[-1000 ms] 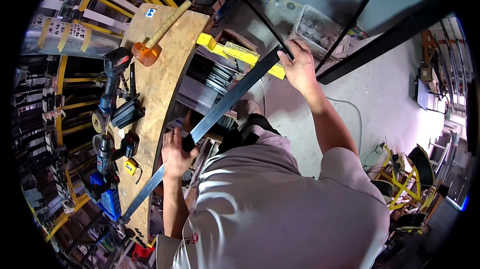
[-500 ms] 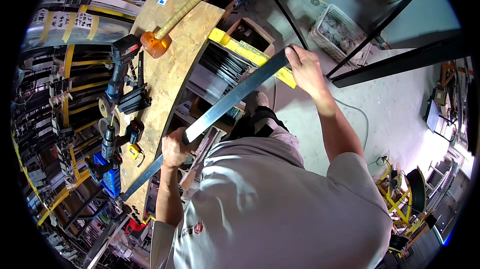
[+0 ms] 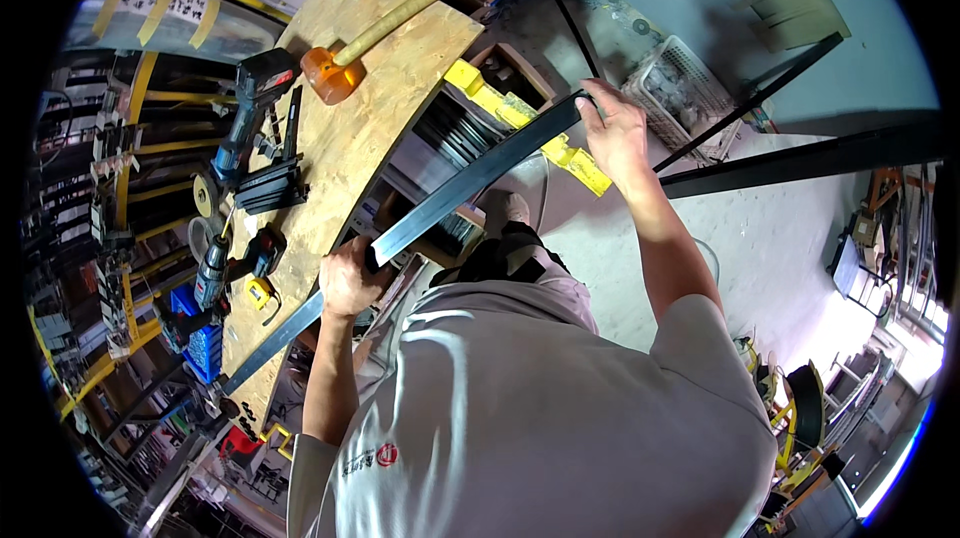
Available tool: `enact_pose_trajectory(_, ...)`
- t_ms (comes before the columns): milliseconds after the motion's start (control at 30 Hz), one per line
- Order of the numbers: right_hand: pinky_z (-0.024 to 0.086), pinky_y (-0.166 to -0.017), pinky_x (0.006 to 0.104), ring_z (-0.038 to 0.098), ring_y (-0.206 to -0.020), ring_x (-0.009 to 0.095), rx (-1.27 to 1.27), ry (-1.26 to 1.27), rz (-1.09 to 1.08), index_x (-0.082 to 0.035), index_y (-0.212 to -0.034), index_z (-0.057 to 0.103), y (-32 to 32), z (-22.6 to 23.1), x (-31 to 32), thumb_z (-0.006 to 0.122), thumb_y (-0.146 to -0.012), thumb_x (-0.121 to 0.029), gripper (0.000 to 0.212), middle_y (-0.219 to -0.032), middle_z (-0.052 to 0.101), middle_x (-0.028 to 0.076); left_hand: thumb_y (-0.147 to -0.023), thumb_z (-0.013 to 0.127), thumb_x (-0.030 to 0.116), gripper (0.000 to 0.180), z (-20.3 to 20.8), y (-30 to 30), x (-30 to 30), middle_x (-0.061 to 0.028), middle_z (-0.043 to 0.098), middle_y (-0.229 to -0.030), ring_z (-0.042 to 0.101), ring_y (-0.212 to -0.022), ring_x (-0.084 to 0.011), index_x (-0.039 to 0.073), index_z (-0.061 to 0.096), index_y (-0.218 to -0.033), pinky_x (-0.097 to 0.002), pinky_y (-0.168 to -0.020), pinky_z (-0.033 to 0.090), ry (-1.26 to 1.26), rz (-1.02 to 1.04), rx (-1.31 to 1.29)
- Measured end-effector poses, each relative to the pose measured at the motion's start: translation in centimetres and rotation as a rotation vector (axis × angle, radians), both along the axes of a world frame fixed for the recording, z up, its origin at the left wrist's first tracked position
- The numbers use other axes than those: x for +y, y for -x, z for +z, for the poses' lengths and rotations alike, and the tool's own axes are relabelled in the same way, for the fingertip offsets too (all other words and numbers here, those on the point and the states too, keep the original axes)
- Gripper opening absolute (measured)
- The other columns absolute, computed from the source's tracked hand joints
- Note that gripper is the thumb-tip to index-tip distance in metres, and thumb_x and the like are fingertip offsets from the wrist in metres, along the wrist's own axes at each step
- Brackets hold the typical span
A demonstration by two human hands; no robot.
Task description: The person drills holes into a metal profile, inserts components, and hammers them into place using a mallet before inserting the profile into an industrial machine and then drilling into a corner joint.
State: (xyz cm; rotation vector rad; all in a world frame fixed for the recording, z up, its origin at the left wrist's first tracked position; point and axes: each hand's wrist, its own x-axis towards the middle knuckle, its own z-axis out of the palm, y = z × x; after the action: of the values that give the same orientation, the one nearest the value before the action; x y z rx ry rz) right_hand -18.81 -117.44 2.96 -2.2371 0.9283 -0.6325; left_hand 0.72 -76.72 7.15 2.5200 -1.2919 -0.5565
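Note:
A long, flat, dark metal bar slants across in front of me, from the near left up to the far right. My right hand is closed on its far end, with the thumb over the top face. Lower down, my left hand wraps round the same bar, with something dark beside the fingers. Past the left hand, the bar's near part crosses the near end of the wooden workbench.
On the bench lie an orange mallet, a cordless power tool, a drill, black strips and a yellow tape measure. A yellow beam juts from the bench. A white basket stands on the floor at the far right.
My view has turned slightly, so the bench appears further right and higher up. Both hands keep the same hold on the bar, which has barely shifted.

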Motion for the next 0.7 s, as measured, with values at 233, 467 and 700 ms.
enact_pose_trajectory(233, 0.058, -0.091, 0.0395, 0.073, -0.102, 0.035, 0.000, 0.352, 0.010, -0.004, -0.103, 0.077, -0.7, -0.1, 0.7, 0.075, -0.090, -0.007, 0.013, -0.116, 0.076, 0.015, -0.070, 0.085, 0.026, 0.045, 0.2, -0.5, 0.7, -0.0179, 0.069, -0.084, 0.069, -0.078, -0.0388, 0.003, 0.065, -0.103, -0.0465, -0.068, 0.055, -0.018, -0.008, 0.010)
enact_pose_trajectory(467, 0.055, -0.093, 0.0452, 0.066, -0.109, 0.037, 0.125, 0.553, 0.107, -0.003, -0.105, 0.069, -1.2, 1.3, 1.4, 0.066, -0.093, -0.004, 0.012, -0.120, 0.068, 0.016, -0.072, 0.084, 0.030, 0.041, 0.1, -0.7, 1.7, -0.0171, 0.068, -0.083, 0.069, -0.080, -0.0391, 0.004, 0.060, -0.093, -0.0476, -0.068, 0.055, 0.039, -0.010, -0.016)
enact_pose_trajectory(700, 0.049, -0.090, 0.0391, 0.059, -0.099, 0.032, 0.182, 0.246, 0.444, 0.000, -0.103, 0.060, 0.8, 4.7, 5.2, 0.055, -0.094, -0.002, 0.011, -0.105, 0.060, 0.017, -0.076, 0.080, 0.040, 0.051, 0.4, 0.0, 1.4, -0.0197, 0.072, -0.095, 0.072, -0.089, -0.0384, 0.002, 0.065, -0.107, -0.0478, -0.078, 0.057, -0.073, 0.066, 0.029)
